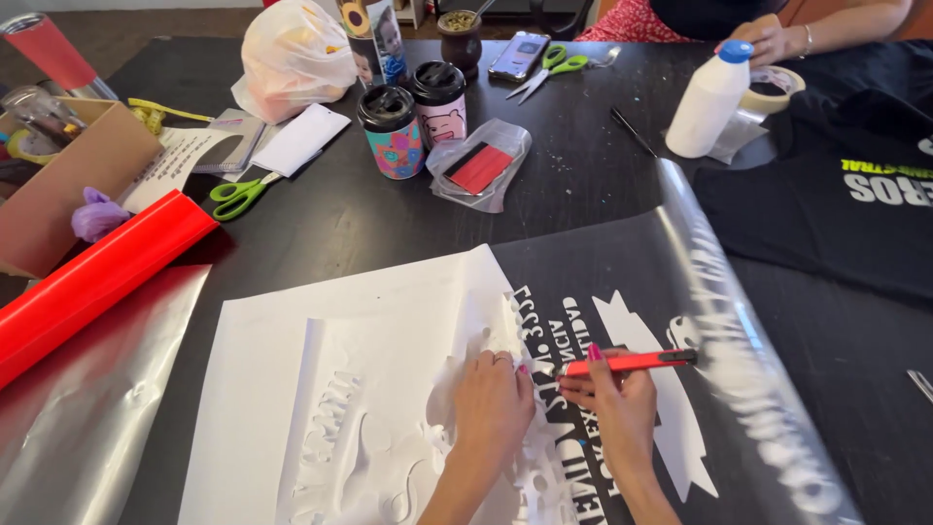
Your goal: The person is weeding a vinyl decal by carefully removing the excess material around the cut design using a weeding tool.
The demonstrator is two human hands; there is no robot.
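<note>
My right hand [618, 406] grips a red craft knife [634, 363] that lies nearly level, its dark tip pointing right over white cut lettering. My left hand [494, 399] presses flat on the white vinyl sheet [292, 389], fingers at the peeled, ragged edge beside the letters. The white letters sit on a clear glossy film [719, 321] over the black table [389, 224].
A red vinyl roll [92, 282] lies at left by a cardboard box [68, 185]. Green scissors [241, 194], two lidded cups [394, 131], a white bottle [709, 97], a tape roll [773, 92] and a black shirt [836, 214] are farther back. Another person's hand [768, 39] rests far right.
</note>
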